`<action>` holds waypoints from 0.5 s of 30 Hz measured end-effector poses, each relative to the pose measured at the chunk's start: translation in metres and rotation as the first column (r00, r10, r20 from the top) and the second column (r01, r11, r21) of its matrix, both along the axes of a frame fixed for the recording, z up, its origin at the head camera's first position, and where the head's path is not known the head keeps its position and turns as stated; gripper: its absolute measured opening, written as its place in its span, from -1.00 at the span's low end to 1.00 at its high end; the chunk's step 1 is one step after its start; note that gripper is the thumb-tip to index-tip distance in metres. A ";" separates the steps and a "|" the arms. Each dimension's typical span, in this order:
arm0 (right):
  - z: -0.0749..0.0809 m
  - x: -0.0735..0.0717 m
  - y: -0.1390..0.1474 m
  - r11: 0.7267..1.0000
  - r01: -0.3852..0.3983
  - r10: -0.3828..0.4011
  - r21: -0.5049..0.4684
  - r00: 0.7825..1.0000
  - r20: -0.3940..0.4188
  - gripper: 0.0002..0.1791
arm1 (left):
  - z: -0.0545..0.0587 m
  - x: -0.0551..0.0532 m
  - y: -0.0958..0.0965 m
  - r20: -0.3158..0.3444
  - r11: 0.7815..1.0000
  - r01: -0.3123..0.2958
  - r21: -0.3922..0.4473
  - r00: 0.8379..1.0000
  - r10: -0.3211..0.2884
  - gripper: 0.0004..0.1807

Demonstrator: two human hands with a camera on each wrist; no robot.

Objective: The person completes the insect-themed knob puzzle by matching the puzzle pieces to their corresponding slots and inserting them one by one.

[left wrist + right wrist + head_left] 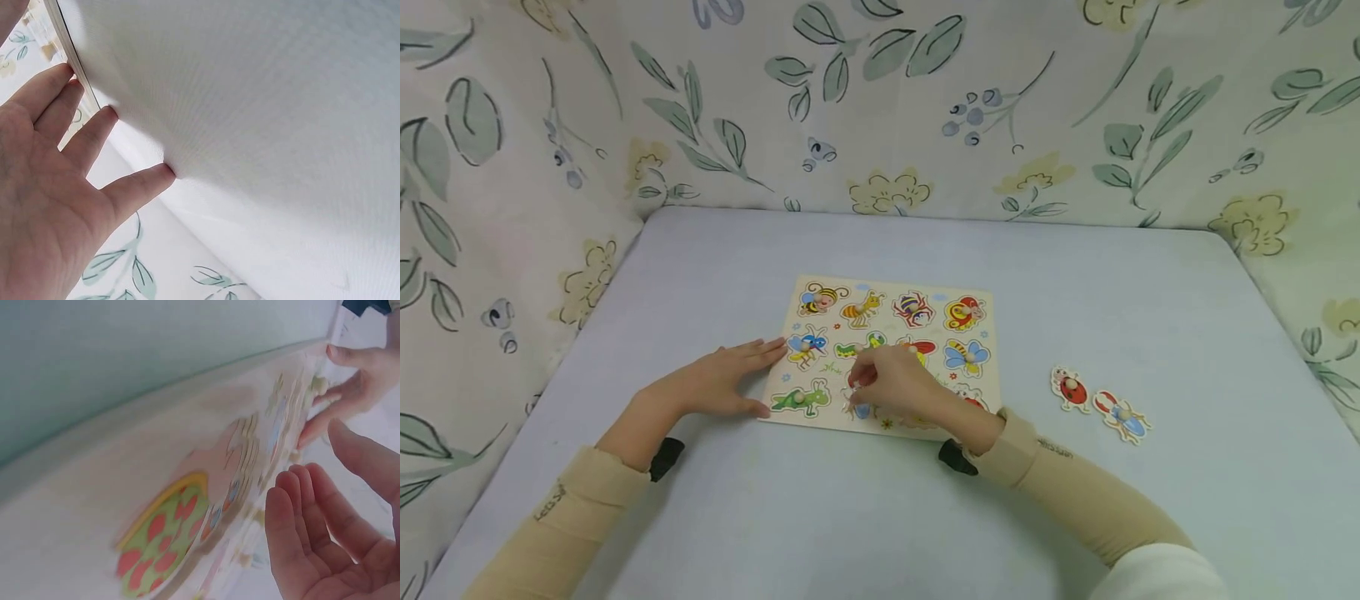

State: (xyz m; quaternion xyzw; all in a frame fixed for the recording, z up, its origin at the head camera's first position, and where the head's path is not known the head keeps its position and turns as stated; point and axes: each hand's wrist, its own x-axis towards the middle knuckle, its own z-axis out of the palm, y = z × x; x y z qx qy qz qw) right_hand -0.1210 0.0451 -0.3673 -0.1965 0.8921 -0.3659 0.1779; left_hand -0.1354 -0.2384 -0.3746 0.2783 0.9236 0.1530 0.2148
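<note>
A wooden knob puzzle board (831, 423) with insect pieces lies on the table. My left hand (722, 379) rests at the board's left edge with its fingers spread; in the left wrist view, fingertips of the left hand (56, 181) touch that edge and the tabletop. Over the lower middle of the board is my right hand (898, 383), its fingers bent downward and partly covering a blue beetle picture (862, 410). In the right wrist view, a gap shows between thumb and fingers of the right hand (331, 531), with nothing visible in it.
Right of the board lie a ladybug piece (1070, 390) and a beetle piece (1122, 417), side by side. The pale table (850, 517) meets a floral cloth (880, 125) at the back and sides.
</note>
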 end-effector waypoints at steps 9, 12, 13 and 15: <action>0.004 0.002 0.016 0.997 0.056 -0.057 0.059 0.998 0.015 -0.84 | 0.006 0.002 0.001 0.004 1.000 0.000 0.004 1.000 0.000 0.00; 0.006 0.003 0.022 0.997 0.054 -0.055 0.058 0.998 0.003 -0.83 | 0.006 0.002 0.002 0.006 1.000 -0.001 0.006 1.000 0.001 0.00; 0.006 0.003 0.024 0.997 0.053 -0.053 0.059 0.999 -0.004 -0.83 | 0.006 0.002 0.002 0.007 1.000 -0.002 0.005 1.000 0.002 0.00; 0.008 0.002 0.029 0.997 0.053 -0.052 0.056 0.998 -0.017 -0.82 | 0.005 0.001 0.002 0.010 1.000 -0.007 0.001 1.000 0.007 -0.01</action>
